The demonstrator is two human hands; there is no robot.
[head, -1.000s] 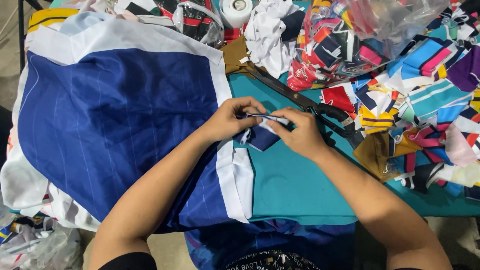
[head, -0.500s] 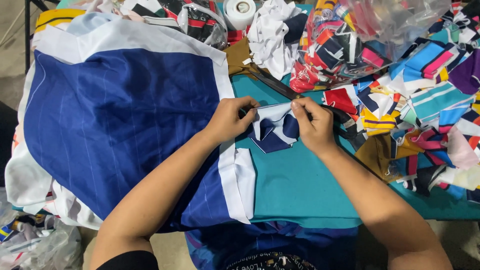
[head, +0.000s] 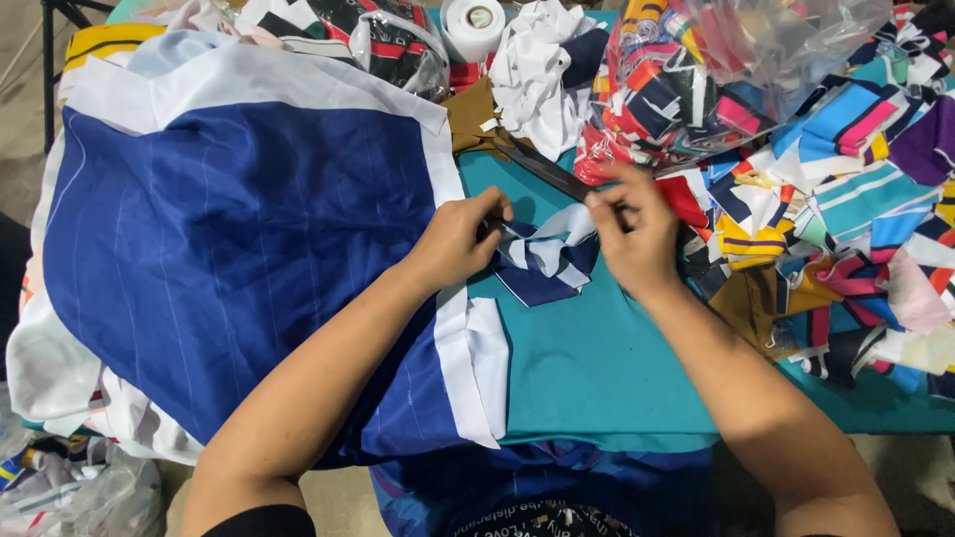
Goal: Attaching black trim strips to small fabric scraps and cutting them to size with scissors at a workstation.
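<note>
Now both my hands on collar piece [head: 545,261]: left hand [head: 460,239] & right hand [head: 630,231] fingers pinching its ends, over teal counter [head: 597,368].

Open teal table [head: 597,368] near, hemmed on three sides.
Blocked left by blue fabric [head: 229,259], right by scrap pile [head: 846,229], far by plastic bag [head: 696,80].

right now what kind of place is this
Probably a garment sewing or cutting workshop. Both hands, left hand and right hand, spread a navy-and-white collar piece on a teal table, beside a blue fabric panel and heaps of striped collar pieces.
</note>
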